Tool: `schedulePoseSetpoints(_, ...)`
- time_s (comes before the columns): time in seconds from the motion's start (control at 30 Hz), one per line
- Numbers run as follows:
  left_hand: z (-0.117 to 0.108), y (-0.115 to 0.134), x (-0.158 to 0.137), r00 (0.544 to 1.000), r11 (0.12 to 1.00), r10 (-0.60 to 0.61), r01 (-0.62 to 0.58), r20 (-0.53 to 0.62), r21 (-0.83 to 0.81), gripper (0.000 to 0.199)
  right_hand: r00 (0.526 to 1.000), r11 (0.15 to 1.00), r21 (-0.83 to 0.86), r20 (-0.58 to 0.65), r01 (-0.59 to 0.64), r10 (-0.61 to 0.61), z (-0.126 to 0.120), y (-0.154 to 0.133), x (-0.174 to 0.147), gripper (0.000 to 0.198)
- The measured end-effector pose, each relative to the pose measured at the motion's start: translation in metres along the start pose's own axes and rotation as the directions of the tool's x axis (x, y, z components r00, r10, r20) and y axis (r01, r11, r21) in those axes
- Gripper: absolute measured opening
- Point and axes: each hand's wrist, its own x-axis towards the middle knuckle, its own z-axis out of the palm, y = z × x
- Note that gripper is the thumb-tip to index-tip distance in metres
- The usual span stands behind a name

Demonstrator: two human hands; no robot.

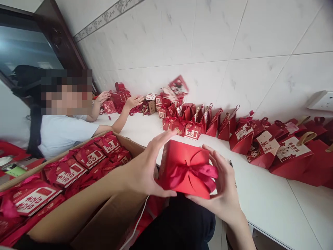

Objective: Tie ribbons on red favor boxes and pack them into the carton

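Many ribboned boxes (pixel 90 158) are crowding a carton (pixel 104 225); the left hand (pixel 148 170) and right hand (pixel 223 185) are gripping a red box (pixel 182 152), its bow (pixel 191 169) facing the camera.

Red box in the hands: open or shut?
Shut, it appears: the red box has its curved flaps meeting under a tied ribbon. Contents can't be seen.

Bare fingers (pixel 162 139) and bare forearms (pixel 91 201); black trousers (pixel 179 225); a dark sleeve edge (pixel 19 243) near the left elbow.
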Motion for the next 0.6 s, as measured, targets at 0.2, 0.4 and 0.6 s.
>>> schedulePoseSetpoints(0.2, -0.014, -0.022, -0.029, 0.688, 0.482, -0.709, 0.632, 0.153, -0.607, 0.069, 0.978, 0.947, 0.255, 0.118, -0.197, 0.172, 0.022, 0.022, -0.007, 0.065)
schedulePoseSetpoints(0.4, -0.054, -0.027, -0.072, 0.2, -0.266, -0.9, 0.449, 0.387, -0.853, 0.06, 0.917, 0.924, 0.11, 0.212, -0.365, 0.337, 0.029, 0.048, -0.039, 0.043)
schedulePoseSetpoints(0.6, -0.079, -0.029, -0.102, 0.003, -0.386, -0.917, 0.254, 0.4, -0.887, 0.064, 0.851, 0.886, -0.096, 0.249, -0.454, 0.463, 0.017, 0.072, -0.063, 0.036)
